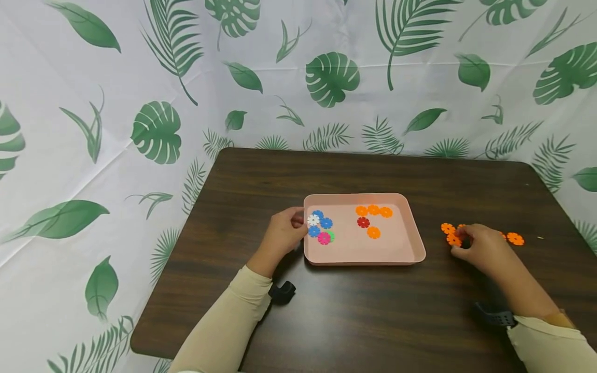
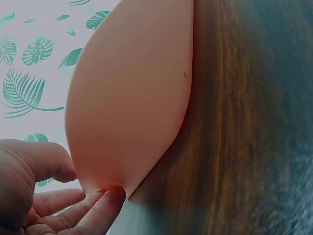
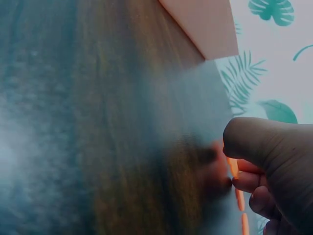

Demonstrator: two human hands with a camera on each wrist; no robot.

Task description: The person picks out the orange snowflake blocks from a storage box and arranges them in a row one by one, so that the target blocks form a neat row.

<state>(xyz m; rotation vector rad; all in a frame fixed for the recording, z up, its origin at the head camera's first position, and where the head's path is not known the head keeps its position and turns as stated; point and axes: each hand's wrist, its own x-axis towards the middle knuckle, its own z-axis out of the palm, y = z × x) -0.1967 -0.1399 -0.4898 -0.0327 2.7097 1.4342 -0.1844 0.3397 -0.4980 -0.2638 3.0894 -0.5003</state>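
A pink tray (image 1: 392,248) lies on the table with notched plastic discs inside. My left hand (image 1: 281,233) holds the tray's left end; in the left wrist view its fingertips (image 2: 115,196) press on the pink outer wall. Off to the right of the tray, my right hand (image 1: 485,247) pinches an orange notched disc (image 1: 453,239) between thumb and fingers. The right wrist view shows that orange disc edge-on by the thumb. Beside this hand are another orange disc (image 1: 448,228) and a further orange disc (image 1: 515,239); the hand partly hides others.
In the tray, blue, white, green and pink discs (image 1: 324,238) cluster at the left; a red disc (image 1: 363,222) and several orange discs (image 1: 373,232) lie right of centre. A leaf-patterned cloth (image 1: 280,77) hangs behind the dark wooden table (image 1: 373,311).
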